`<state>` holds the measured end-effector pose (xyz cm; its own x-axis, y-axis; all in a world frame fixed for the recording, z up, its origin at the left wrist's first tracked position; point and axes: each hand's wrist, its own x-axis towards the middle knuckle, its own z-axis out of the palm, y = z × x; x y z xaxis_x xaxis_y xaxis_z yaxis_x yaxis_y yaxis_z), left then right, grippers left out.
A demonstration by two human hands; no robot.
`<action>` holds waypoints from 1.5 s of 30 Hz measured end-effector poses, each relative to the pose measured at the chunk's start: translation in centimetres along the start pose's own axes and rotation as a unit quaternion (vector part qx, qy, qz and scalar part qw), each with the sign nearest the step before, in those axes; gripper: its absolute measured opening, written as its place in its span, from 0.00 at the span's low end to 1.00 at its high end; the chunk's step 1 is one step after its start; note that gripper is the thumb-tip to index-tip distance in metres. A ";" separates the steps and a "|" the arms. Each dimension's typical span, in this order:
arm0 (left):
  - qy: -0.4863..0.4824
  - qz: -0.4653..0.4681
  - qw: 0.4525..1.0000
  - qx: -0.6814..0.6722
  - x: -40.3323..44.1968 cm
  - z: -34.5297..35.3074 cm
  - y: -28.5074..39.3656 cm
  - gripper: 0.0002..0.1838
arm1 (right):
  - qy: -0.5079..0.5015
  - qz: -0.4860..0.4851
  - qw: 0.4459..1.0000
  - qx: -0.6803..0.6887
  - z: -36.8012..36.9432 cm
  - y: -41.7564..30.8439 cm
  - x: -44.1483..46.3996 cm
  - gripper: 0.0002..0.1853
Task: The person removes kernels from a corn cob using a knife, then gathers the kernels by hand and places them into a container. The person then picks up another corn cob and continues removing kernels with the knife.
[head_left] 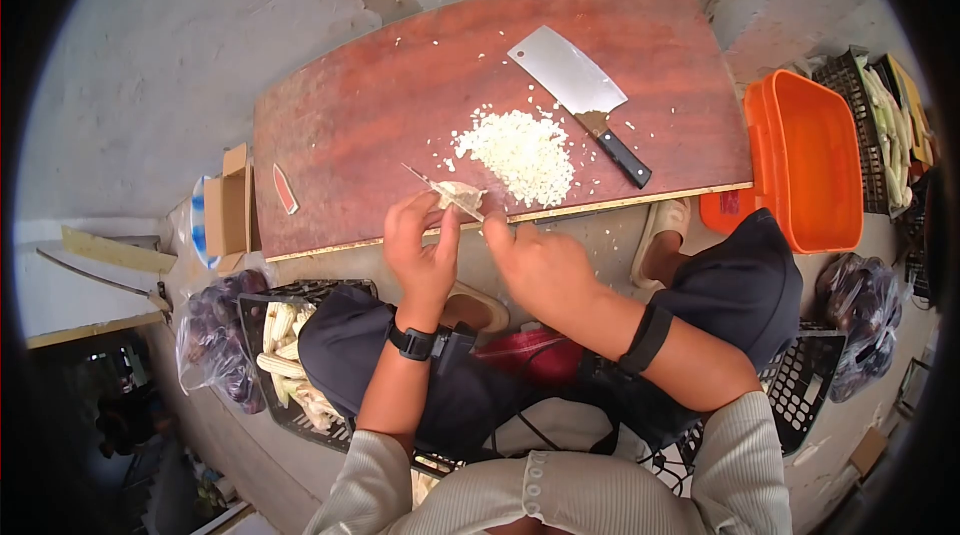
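My left hand is closed on a small pale, papery piece with a thin pinkish tapering end, just above the table's near edge. I cannot make out its kind for sure. My right hand is curled, its fingertips close to that piece. A thin strip runs between them, and whether it is a blade is unclear. Beyond my hands, a heap of small whitish bits lies on the reddish table. Right of the heap rests a cleaver with a black handle, crumbs stuck near its base.
An orange tub stands at the table's right end. A black crate holding pale cobs sits by my left leg. Clear bags of dark purple things lie on both sides. Left of the table is a cardboard box.
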<state>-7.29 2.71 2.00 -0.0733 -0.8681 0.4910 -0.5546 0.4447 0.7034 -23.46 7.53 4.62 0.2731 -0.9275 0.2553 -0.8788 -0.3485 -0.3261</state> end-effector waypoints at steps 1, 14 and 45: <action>0.001 0.005 1.000 0.005 0.1 0.0 -0.1 0.13 | 0.000 0.001 1.000 0.000 0.2 0.1 0.0 0.16; 0.016 -0.016 0.999 -0.028 1.0 0.4 -0.5 0.11 | -0.063 0.050 0.994 0.068 -0.5 0.1 -0.1 0.09; -0.017 -0.112 0.992 -0.058 1.4 -0.7 -1.5 0.18 | -0.161 0.083 0.967 0.177 -0.7 0.3 1.4 0.11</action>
<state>-5.99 1.01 1.98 0.0107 -0.9539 0.2999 -0.4605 0.2615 0.8483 -23.62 6.16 5.50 0.2976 -0.9488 -0.1060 -0.7471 -0.1624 -0.6445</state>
